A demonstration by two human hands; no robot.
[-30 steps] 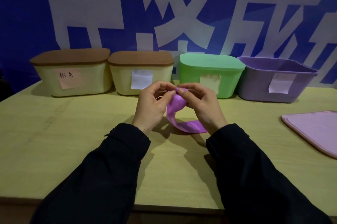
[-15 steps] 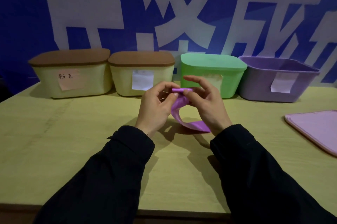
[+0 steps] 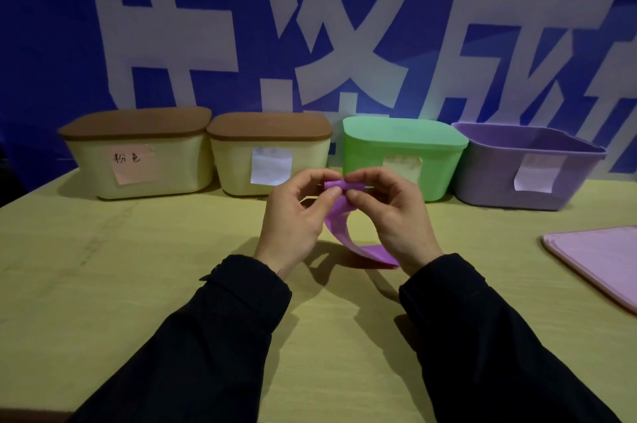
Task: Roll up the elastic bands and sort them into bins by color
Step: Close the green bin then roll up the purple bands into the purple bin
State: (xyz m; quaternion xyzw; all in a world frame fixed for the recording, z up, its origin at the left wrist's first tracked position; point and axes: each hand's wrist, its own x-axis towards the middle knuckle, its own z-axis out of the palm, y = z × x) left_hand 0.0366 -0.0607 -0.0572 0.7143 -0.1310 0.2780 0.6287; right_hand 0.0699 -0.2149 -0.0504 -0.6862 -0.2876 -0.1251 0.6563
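Note:
A purple elastic band (image 3: pixel 339 219) hangs between my hands above the middle of the table. Its top end is rolled into a small tight tube, and its tail curves down to rest on the table under my right wrist. My left hand (image 3: pixel 293 215) pinches the left end of the roll with thumb and fingers. My right hand (image 3: pixel 393 215) pinches the right end the same way. Along the back stand two cream bins with brown lids (image 3: pixel 138 160) (image 3: pixel 272 153), a green lidded bin (image 3: pixel 403 153) and an open purple bin (image 3: pixel 527 167), each with a paper label.
A pink lid or tray (image 3: pixel 599 260) lies flat at the right edge of the yellow-green table (image 3: pixel 138 267). A blue wall with large white characters rises right behind the bins. The table's front edge runs below my sleeves.
The rolled part at the band's top has grown tighter and the free tail shorter. My right index finger, raised half a second ago, has come down onto the roll.

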